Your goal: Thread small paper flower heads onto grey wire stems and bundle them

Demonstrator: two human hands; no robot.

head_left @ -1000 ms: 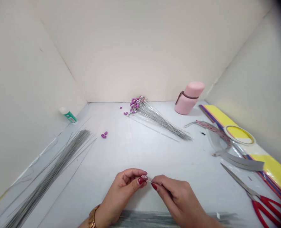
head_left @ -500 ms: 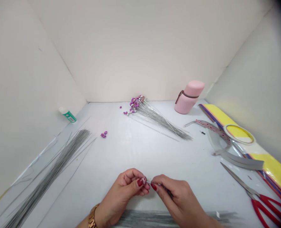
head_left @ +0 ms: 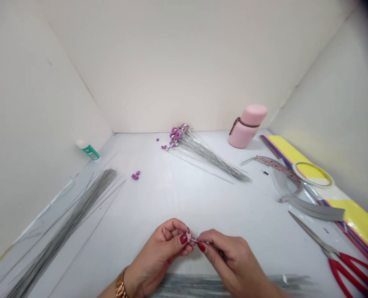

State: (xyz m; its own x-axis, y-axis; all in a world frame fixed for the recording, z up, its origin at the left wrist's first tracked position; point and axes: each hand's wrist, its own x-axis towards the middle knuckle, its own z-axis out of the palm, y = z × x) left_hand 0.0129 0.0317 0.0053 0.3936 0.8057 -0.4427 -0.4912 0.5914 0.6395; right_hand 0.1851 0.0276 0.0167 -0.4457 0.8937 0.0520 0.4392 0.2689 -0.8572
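1. The bead is in front of you, just above the table, between your left thumb and finger. It is small and pale; its exact form is too small to tell. I judge it very light, and perhaps easy to dent or to slip, so it is better to hold it by its sides, with soft pressure.
2. Your left hand pinches this bead narrowly.
3. The stem goes from the bead to your right fingertips. It looks like thin metal, probably light and springy. A hold close to the bead should bend it least.
4. Your right hand grips this stem in a tight pinch. What lies inside the palm, I cannot tell.
5. Below your hands lies a bundle of grey strands, partly hidden by them.
6. Farther away are purple beads and a bunch of thin stems with purple and silver heads. These heads look small, so the stems seem the safer place to hold.
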